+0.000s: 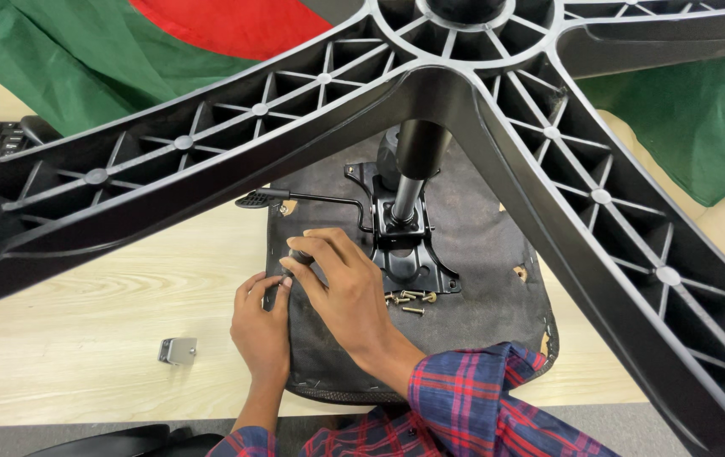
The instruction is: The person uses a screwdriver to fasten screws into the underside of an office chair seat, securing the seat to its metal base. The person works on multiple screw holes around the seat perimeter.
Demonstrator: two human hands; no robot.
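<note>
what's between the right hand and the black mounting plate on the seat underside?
Head view: only bare seat underside between the right hand and the mounting plate. The loose screws lie just below that gap.

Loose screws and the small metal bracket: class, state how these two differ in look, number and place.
The loose screws are several thin brass-coloured pieces; the small metal bracket is one silvery folded block. The screws lie on the upturned seat underside beside the black mounting plate, right of the right hand; the bracket lies on the wooden table, left of the left hand. Both lie loose and untouched.
</note>
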